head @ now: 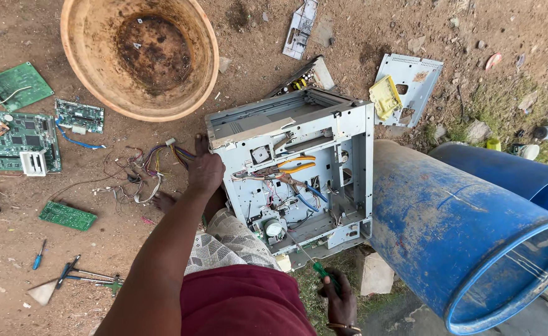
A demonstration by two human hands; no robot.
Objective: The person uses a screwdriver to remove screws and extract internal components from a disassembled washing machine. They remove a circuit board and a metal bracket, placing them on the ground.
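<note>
A grey metal computer case (299,168) lies open on the dirt ground, with coloured wires and orange-handled pliers (295,167) inside. My left hand (204,171) grips the case's left edge. My right hand (338,302) holds a green-handled screwdriver (316,269) whose shaft points up into the lower part of the case near a small round part (274,229).
A large rusty round basin (140,56) sits at the top left. Green circuit boards (18,134) and a tangle of loose wires (143,174) lie left of the case. Two blue plastic barrels (467,230) lie to the right. Hand tools (68,274) rest at the lower left; a grey panel (411,87) lies behind.
</note>
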